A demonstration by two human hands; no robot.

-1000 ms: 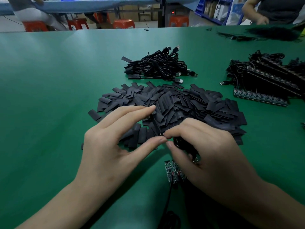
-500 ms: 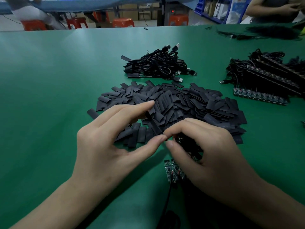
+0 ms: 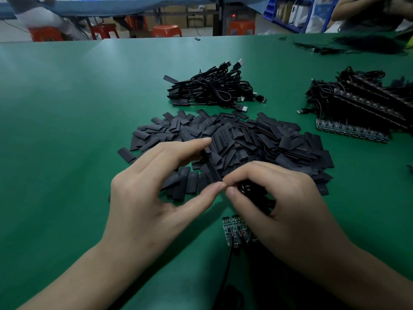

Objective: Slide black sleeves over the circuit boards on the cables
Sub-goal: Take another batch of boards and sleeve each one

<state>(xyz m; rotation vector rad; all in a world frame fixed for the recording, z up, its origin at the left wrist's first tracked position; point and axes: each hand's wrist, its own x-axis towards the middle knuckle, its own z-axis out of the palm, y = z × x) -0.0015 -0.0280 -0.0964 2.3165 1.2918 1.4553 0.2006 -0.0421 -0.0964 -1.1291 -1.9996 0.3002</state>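
A large heap of flat black sleeves [image 3: 245,142] lies on the green table [image 3: 67,130]. My left hand [image 3: 154,195] pinches one black sleeve [image 3: 211,166] between thumb and forefinger, its long edge toward me. My right hand [image 3: 279,204] meets it at the sleeve's near end, thumb and forefinger pinched on a cable end, with coiled black cable [image 3: 248,189] bunched in the palm. Two or three small circuit boards [image 3: 233,231] with red wires lie on the table just below my right hand, partly hidden by it.
A bundle of sleeved black USB cables [image 3: 214,90] sits beyond the sleeve heap. At the right, a stack of cables with bare circuit boards [image 3: 357,108]. Another person's arm [image 3: 357,10] is at the far right; red stools stand past the table's far edge.
Both hands have stayed joined at the fingertips and drifted slightly away from me. The sleeve in my left hand has tilted a little more upright.
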